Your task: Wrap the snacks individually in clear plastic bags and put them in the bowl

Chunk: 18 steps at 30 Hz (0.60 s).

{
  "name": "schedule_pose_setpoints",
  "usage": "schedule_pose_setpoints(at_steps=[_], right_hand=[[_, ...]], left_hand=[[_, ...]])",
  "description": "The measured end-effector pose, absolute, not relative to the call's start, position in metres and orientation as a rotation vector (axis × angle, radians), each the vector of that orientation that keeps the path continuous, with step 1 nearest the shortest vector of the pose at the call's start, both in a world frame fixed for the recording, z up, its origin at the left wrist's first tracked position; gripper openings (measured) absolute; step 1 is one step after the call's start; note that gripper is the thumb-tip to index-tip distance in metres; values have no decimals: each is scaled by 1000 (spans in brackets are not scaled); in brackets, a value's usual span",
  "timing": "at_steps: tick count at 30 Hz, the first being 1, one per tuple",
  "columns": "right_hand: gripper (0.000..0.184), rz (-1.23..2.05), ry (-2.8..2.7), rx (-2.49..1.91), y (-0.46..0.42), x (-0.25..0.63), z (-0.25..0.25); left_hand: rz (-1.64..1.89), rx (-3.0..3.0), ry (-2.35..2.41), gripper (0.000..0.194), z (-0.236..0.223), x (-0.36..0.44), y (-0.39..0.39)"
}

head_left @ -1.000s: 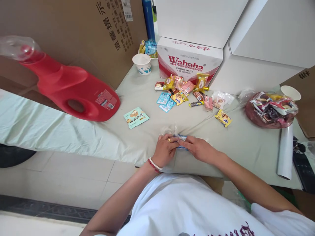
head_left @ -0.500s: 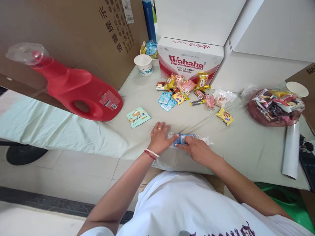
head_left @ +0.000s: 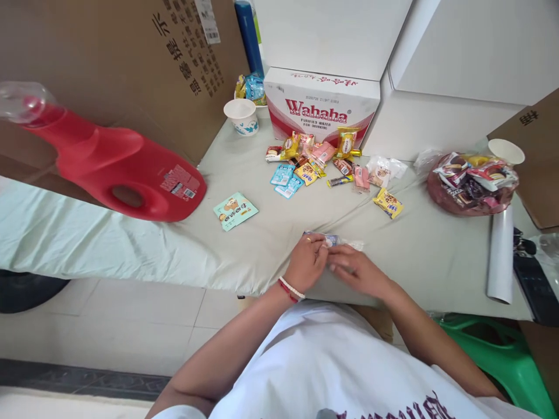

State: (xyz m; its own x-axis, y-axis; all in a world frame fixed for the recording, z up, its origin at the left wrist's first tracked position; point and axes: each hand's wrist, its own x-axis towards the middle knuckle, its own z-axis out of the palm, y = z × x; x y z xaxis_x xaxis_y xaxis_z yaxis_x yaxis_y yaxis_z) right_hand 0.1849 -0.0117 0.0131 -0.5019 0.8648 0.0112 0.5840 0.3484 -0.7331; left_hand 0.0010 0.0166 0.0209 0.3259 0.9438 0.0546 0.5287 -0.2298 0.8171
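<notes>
A small blue packet (head_left: 333,239) lies near the table's front edge, wrapped in clear plastic (head_left: 354,245) that sticks out to its right. Closed over the packet's left part is my left hand (head_left: 308,262), with a ring and bracelets on it. My right hand (head_left: 362,272) has bent fingers at the packet's lower edge, against my left fingertips. Both hands partly hide the packet and its wrap. Farther left rests a pale green packet (head_left: 236,211). A yellow snack packet (head_left: 388,203) lies beyond my right hand.
Several small snacks (head_left: 308,173) lie before a Wahaba-style white-and-red water carton (head_left: 321,107). A paper cup (head_left: 241,118) stands at its left. A red jug (head_left: 131,169) is on the left. At right are a bag of snacks (head_left: 474,183), a white roll (head_left: 500,256) and a green stool (head_left: 502,355).
My hands have come closer together, and the left has moved right onto the packet. The clear plastic that spread below the packet no longer shows there. The view has shifted slightly.
</notes>
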Motion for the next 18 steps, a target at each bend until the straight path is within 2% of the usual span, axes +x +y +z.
schedule_pose_setpoints(at_steps=[5, 7, 10, 11, 15, 17, 18], right_hand=[[42, 397, -1890, -1979, -8, 202, -2], [30, 303, -1940, -2036, -6, 204, -4], [18, 414, -1953, -2042, -3, 199, 8], [18, 490, -1951, -2028, -2, 195, 14], [26, 748, -2045, -1809, 6, 162, 32], [29, 799, -2075, -1690, 8, 146, 33], [30, 815, -2060, -1626, 8, 141, 31]], left_hand=[[592, 2131, 1517, 19, 9, 9, 13], [595, 2108, 1679, 13, 5, 11, 13], [614, 2028, 1867, 54, 1, 9, 15], [566, 2022, 1891, 60, 0, 8, 16], [322, 2060, 1856, 40, 1, 5, 19], [415, 2026, 1818, 31, 2, 5, 20], [506, 1998, 1790, 33, 3, 4, 20]])
